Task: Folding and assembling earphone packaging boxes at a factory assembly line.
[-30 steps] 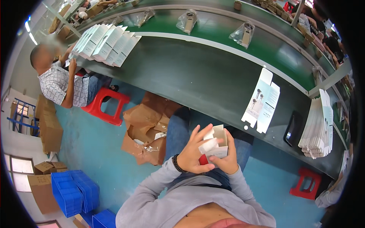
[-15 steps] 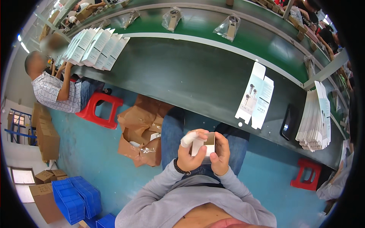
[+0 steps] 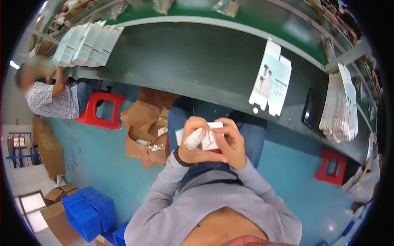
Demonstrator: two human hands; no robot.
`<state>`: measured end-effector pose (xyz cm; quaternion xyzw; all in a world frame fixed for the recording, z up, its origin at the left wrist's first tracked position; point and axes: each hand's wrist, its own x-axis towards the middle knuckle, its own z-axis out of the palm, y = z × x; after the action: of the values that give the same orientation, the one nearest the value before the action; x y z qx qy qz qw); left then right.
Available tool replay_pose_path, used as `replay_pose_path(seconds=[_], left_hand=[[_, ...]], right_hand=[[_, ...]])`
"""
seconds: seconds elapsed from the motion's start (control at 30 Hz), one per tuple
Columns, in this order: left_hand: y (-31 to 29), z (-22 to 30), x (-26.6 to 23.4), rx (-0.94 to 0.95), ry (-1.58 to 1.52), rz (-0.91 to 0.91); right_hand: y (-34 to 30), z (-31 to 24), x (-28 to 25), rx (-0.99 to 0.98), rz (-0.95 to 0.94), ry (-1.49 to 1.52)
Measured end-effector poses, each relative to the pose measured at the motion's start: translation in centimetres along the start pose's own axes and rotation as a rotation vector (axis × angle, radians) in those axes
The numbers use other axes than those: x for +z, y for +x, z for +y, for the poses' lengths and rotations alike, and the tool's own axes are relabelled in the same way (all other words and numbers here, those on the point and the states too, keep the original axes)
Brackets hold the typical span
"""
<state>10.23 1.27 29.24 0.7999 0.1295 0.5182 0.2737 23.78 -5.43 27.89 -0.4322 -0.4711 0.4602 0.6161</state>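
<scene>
A small white carton (image 3: 209, 142) is between my hands above my lap, its end flaps toward me and at least partly folded in. My left hand (image 3: 189, 154), one finger wrapped in white and a dark beaded bracelet at the wrist, grips the carton's left side. My right hand (image 3: 233, 144) holds the other side, its thumb pressing on the flaps. Fingers cover much of the carton. On the dark workbench (image 3: 184, 57) ahead lies a flat, unfolded printed carton (image 3: 267, 84), out of reach of both hands' present grip.
A stack of flat cartons (image 3: 337, 112) and a dark phone (image 3: 308, 108) lie at the bench's right. Folded cartons (image 3: 84, 45) stand far left, near a seated person (image 3: 53, 100). An open brown paper-lined box (image 3: 143, 133), red stools (image 3: 100, 119) and blue crates (image 3: 86, 213) are on the floor.
The carton's open end, seen before, now shows white flaps across it. Both hands have shifted grip, with my right thumb moving onto the flaps. The whole view has tilted slightly.
</scene>
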Motion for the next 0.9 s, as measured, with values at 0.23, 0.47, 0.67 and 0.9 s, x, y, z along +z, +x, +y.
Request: replay_pose_path(seconds=[0.23,0.47,0.67,0.9], left_hand=[[-0.1,-0.5,0.4,0.038,0.045,-0.055],[0.1,-0.3,0.0,0.066,0.078,-0.062],[2.7,1.5,-0.5,-0.243,-0.324,0.594],[4.4,2.3,-16.3,-0.436,0.455,-0.109]], right_hand=[[0.9,0.3,0.6,0.16,0.05,0.294],[0.8,0.0,0.8,0.221,0.06,0.399],[1.3,0.7,0.2,-0.202,-0.224,-0.517],[5.9,-4.1,-3.1,-0.478,-0.228,-0.714]])
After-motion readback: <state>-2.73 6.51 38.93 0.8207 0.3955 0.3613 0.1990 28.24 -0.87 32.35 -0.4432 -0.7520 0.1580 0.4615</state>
